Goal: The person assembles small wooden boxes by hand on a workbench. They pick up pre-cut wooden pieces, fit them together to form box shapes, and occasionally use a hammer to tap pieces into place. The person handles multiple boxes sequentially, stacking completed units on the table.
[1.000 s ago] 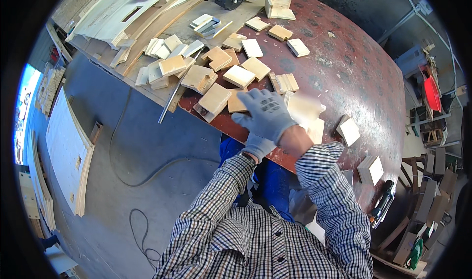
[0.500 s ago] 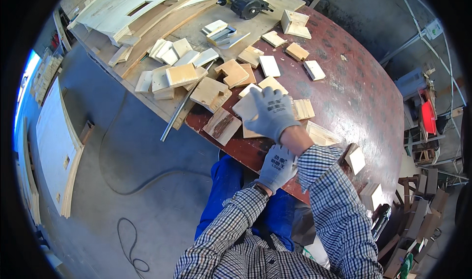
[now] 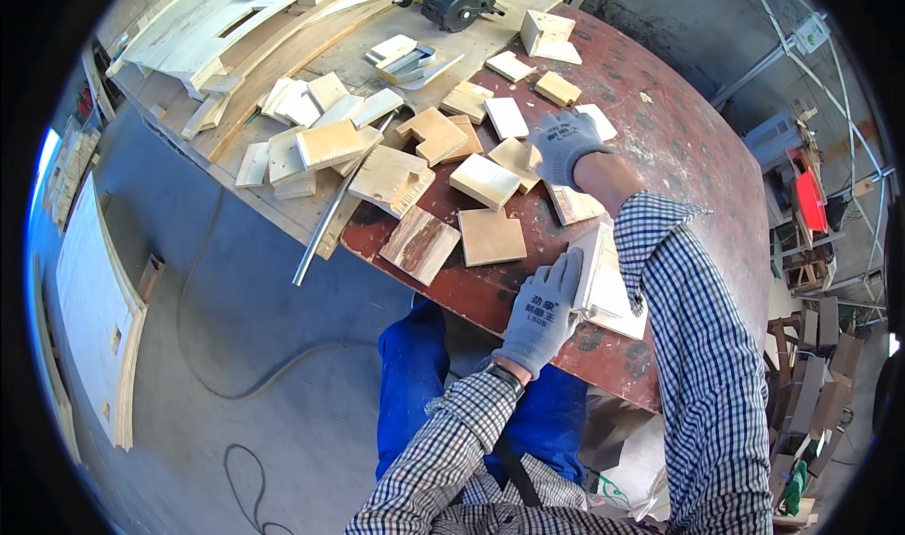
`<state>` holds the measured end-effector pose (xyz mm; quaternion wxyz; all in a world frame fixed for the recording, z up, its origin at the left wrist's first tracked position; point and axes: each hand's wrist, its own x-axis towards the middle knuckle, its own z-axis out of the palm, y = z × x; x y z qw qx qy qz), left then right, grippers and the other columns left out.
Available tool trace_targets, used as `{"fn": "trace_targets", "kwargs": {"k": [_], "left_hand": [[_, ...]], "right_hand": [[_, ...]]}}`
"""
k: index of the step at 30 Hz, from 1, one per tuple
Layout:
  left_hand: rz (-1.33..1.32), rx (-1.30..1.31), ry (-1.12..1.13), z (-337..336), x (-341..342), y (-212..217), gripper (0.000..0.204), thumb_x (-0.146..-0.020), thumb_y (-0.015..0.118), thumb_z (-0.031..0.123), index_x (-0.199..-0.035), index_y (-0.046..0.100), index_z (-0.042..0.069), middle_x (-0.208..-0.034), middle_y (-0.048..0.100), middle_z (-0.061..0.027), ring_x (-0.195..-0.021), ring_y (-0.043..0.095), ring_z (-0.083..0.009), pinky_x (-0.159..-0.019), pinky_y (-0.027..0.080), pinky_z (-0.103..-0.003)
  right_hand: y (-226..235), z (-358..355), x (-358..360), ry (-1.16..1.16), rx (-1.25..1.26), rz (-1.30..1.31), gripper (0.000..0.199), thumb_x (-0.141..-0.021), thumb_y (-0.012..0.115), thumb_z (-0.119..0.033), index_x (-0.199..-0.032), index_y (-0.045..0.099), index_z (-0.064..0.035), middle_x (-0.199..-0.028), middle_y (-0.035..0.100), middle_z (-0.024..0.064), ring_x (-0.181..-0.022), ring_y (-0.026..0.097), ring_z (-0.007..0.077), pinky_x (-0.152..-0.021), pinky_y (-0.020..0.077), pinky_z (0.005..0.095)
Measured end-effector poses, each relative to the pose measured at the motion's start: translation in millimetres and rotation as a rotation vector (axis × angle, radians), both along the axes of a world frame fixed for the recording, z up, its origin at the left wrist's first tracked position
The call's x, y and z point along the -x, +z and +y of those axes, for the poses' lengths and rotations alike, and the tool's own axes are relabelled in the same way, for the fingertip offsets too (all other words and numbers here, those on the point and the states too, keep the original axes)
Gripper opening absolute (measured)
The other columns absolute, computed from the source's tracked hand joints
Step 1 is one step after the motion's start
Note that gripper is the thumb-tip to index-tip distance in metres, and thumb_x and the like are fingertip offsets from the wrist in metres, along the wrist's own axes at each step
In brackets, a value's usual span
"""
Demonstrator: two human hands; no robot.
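Note:
My left hand (image 3: 545, 311), in a grey glove, grips the near edge of a pale wooden block (image 3: 608, 285) that lies at the front rim of the red-brown round table (image 3: 698, 148). My right hand (image 3: 566, 145), also gloved, reaches farther across the table and rests with bent fingers on a cluster of small plywood pieces (image 3: 514, 155). Whether it holds one is hidden by the glove. Two flat plywood squares (image 3: 490, 237) lie just left of my left hand.
Many plywood offcuts (image 3: 325, 144) cover a wooden workbench (image 3: 283, 54) behind the table. A power tool (image 3: 452, 2) sits at the back. A thin metal rod (image 3: 320, 235) overhangs the edge. On the floor are a cable (image 3: 255, 384) and a white panel (image 3: 94, 318).
My right hand has reached farther across the table onto the small pieces. My left hand has come up from below the table edge and taken hold of the pale block.

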<state>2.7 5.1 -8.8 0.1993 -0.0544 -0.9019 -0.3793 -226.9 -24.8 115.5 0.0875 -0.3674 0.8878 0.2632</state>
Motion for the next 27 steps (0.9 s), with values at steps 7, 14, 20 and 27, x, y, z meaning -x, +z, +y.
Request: {"fn": "trace_targets", "kwargs": {"k": [7,14,20,27], "left_hand": [[-0.205,0.008,-0.097,0,-1,0,0.046,-0.094,0.068,0.029,-0.13,0.06,0.0,-0.135,0.062,-0.0164,-0.116,0.06,-0.0305,-0.098,0.049,-0.042],[0.12,-0.08,0.039,21,-14,-58,0.029,-0.103,0.056,0.03,-0.118,0.067,0.008,-0.117,0.069,-0.0114,-0.112,0.062,-0.0279,-0.096,0.048,-0.047],[-0.043,0.093,0.002,5,-3,-4,0.031,-0.091,0.068,0.027,-0.114,0.066,0.007,-0.12,0.064,-0.0155,-0.107,0.06,-0.0274,-0.09,0.048,-0.044],[-0.099,0.02,-0.021,-4,-2,-7,0.034,-0.093,0.066,0.027,-0.12,0.064,0.006,-0.124,0.062,-0.0141,-0.109,0.06,-0.028,-0.087,0.049,-0.043]], "right_hand": [[-17,-80,-68,0.479,0.603,-0.115,0.086,-0.091,0.071,-0.061,-0.159,0.042,-0.0172,-0.156,0.048,0.0145,-0.147,0.044,0.0357,-0.117,0.0395,0.0529],[-36,-145,-101,0.306,0.434,-0.239,0.096,-0.087,0.069,-0.066,-0.159,0.039,-0.012,-0.146,0.054,0.0221,-0.137,0.053,0.0405,-0.115,0.0397,0.0529],[1,-124,-61,0.174,0.019,-0.158,0.083,-0.083,0.073,-0.057,-0.153,0.052,-0.0171,-0.148,0.054,0.0183,-0.136,0.056,0.0389,-0.113,0.0392,0.0558],[-14,-171,-60,0.447,0.538,-0.138,0.098,-0.086,0.075,-0.062,-0.159,0.039,-0.0064,-0.158,0.046,0.0213,-0.145,0.046,0.0398,-0.121,0.0355,0.0514]]}}
